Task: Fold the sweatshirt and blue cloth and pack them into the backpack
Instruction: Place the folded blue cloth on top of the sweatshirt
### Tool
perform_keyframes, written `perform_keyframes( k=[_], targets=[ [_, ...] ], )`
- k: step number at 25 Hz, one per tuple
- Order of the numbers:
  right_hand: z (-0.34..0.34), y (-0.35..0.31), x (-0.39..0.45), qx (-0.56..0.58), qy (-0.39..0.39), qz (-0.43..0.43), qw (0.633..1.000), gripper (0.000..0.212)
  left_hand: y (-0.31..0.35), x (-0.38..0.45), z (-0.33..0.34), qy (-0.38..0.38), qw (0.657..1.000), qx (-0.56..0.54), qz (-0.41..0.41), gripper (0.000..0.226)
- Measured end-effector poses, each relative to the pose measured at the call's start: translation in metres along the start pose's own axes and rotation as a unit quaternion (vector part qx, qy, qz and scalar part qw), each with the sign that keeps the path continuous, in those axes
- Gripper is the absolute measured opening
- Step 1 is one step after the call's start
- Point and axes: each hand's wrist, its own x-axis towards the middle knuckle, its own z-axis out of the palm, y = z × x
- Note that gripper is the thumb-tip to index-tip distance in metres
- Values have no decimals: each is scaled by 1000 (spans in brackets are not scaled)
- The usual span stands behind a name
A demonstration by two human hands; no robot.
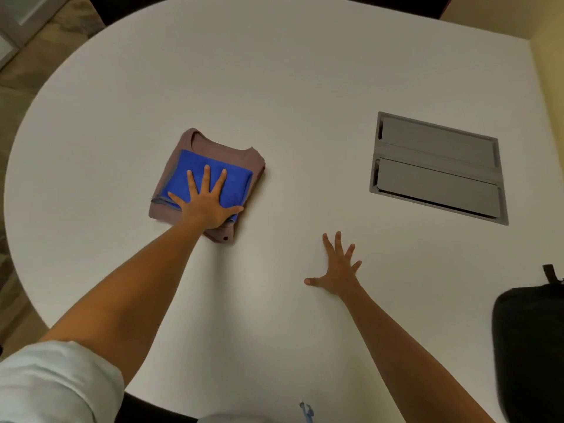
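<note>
A folded brown sweatshirt [225,154] lies on the white table [274,87], left of centre. A folded blue cloth [236,181] is stacked on top of it. My left hand [206,203] presses flat on the blue cloth with fingers spread straight. My right hand [338,267] rests flat on the bare tabletop to the right of the stack, fingers spread, holding nothing. A black backpack [531,346] sits at the table's right edge, partly cut off by the frame.
A grey recessed cable box with two lids [436,166] is set into the table at the right. The table's round edge curves along the left, with floor beyond. A small blue item [306,412] shows at the bottom edge.
</note>
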Motion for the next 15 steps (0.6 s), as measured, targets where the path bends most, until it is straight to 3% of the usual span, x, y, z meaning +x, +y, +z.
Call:
perform_keyframes(
  k=[11, 15],
  targets=[
    [-4, -1, 1, -30, -20, -8, 999, 131, 1, -4, 3, 27, 999, 13, -29, 97],
    [-8, 17, -12, 10, -15, -49, 999, 112, 15, -29, 11, 32, 998, 30, -36, 90]
  ],
)
